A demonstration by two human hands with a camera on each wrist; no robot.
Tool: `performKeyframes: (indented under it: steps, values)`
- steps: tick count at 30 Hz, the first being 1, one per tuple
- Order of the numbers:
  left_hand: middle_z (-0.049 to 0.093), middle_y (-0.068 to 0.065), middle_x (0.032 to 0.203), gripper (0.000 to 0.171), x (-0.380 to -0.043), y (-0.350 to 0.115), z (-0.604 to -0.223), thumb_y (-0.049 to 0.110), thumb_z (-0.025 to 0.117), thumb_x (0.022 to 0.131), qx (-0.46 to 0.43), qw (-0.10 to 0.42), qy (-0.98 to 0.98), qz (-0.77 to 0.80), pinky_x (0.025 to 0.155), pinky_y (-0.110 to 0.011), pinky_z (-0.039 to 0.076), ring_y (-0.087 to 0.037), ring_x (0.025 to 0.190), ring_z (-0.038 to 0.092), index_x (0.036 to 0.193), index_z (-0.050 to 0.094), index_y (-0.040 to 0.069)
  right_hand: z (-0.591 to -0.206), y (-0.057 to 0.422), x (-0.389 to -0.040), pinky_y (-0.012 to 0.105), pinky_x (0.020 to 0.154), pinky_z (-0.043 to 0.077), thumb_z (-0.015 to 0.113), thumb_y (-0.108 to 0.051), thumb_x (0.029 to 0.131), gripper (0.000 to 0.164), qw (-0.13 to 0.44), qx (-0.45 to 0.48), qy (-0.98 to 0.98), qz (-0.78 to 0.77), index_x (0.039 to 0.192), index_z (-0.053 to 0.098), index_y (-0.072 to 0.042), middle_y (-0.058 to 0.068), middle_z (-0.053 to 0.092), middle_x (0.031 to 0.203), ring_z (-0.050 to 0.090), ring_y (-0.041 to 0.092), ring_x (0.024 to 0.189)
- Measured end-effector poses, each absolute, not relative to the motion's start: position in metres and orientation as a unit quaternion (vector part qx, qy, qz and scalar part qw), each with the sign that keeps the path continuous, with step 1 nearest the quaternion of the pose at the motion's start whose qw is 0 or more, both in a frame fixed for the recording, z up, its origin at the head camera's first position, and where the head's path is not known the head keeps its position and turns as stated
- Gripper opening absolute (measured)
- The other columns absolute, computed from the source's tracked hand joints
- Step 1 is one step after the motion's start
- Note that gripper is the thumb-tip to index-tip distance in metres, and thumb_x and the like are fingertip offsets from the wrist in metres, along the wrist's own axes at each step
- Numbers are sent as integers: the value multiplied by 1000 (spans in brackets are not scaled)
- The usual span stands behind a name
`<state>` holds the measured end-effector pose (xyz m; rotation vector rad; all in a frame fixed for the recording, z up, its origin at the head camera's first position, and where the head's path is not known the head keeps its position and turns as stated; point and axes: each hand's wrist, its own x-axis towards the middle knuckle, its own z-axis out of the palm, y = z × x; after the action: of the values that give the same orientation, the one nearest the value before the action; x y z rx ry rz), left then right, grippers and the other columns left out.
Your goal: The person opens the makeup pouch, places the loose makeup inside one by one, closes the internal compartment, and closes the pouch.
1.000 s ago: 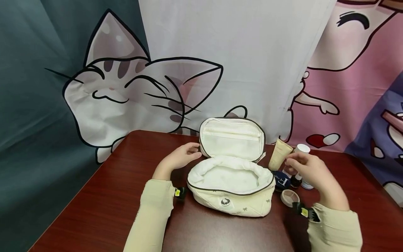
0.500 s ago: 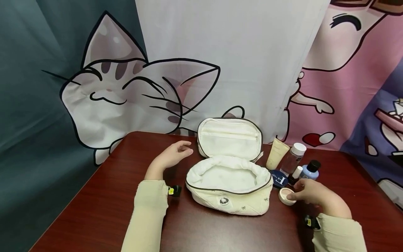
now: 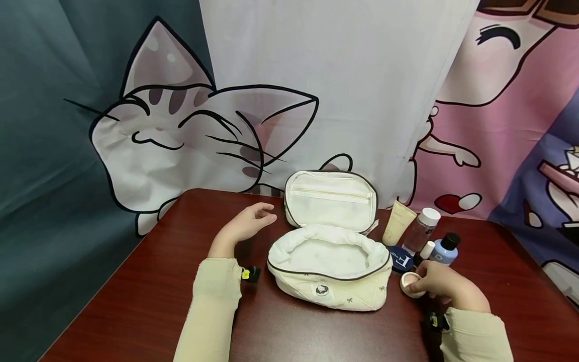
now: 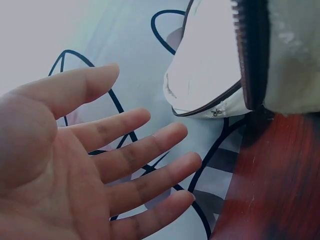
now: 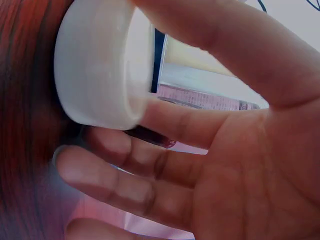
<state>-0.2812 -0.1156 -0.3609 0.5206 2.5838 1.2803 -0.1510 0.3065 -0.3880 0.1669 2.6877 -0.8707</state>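
Note:
My right hand (image 3: 445,285) pinches a small round cosmetic pot (image 3: 407,280) between thumb and fingers, on the table right of the bag. Close up in the right wrist view, the pot (image 5: 95,65) has a smooth white side, and its top looks pinkish in the head view. A cream toiletry bag (image 3: 332,292) with a dark zip edge stands with its lid raised and its padded inside showing. Left of that lid, my left hand (image 3: 246,222) hovers with relaxed fingers and holds nothing; the left wrist view shows its bare palm (image 4: 60,190).
Behind the pot are a navy round compact (image 3: 400,259), a beige tube (image 3: 399,223), a clear white-capped bottle (image 3: 419,232), a small white-capped bottle (image 3: 425,251) and a blue black-capped bottle (image 3: 444,250). A cat-print curtain (image 3: 154,136) hangs beyond the dark red table (image 3: 149,281).
My right hand has come down from over the bottles to the round pot and now grips its edge. My left hand has drawn slightly left, away from the bag lid.

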Motion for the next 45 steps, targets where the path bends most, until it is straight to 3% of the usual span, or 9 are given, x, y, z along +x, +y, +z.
performKeyframes:
  steps: [4,8,13,19,22,27,33,38,45]
  values:
    - [56,-14,120,42,-283,-115,-360,29,54,94,173,83,878,438,92,-44,41,-27,112,51,130,49,9,-386,306,-151,27,40,37,80,-16,68,47,138,56,933,-327,88,41,-2,8,47,61,49,20,50]
    - [56,-13,120,37,-284,-114,-360,28,54,94,159,57,879,445,92,-45,41,-28,113,50,126,53,10,-379,308,-150,28,41,38,76,-6,69,38,103,18,933,-346,87,44,-1,5,49,61,51,19,51]
    - [56,-9,120,32,-286,-113,-359,29,53,94,142,16,879,455,92,-46,39,-27,113,49,121,57,12,-355,301,-152,26,52,43,75,-8,74,31,4,-45,941,-334,97,57,4,3,57,71,51,12,61]
    - [56,-7,121,28,-290,-109,-368,27,54,95,136,-1,865,482,95,-46,37,-26,116,48,118,58,12,-343,281,-165,25,53,46,73,-15,80,37,-92,-58,932,-346,110,57,1,7,60,77,54,10,65]
    - [58,-10,118,29,-297,-106,-374,26,54,95,137,25,859,492,92,-45,40,-27,111,51,119,58,11,-342,271,-170,25,53,47,71,-13,83,36,-120,-69,924,-356,112,56,0,10,59,83,56,13,64]
    - [54,-15,124,39,-328,-97,-377,25,52,95,121,125,822,543,84,-40,47,-30,110,54,129,50,7,-340,262,-176,28,48,47,68,-11,84,37,-150,-75,910,-380,117,54,-1,12,56,85,57,17,60]
    - [38,-17,140,55,-363,-89,-371,25,50,96,93,209,792,567,91,-42,44,-32,122,44,143,28,5,-336,260,-177,30,50,49,68,-12,85,37,-149,-75,908,-386,118,54,-2,12,56,86,57,13,60]
    - [35,-19,142,62,-374,-86,-369,25,48,97,87,240,798,546,96,-45,40,-34,125,41,146,18,2,-334,261,-174,30,45,46,68,-11,85,37,-157,-75,904,-391,117,54,-1,11,55,84,54,14,56]
    - [33,-21,142,59,-373,-74,-376,21,48,98,93,258,790,548,96,-46,39,-34,127,38,145,19,2,-334,261,-174,29,45,46,68,-11,85,37,-151,-74,900,-403,118,53,0,11,55,83,53,12,54]
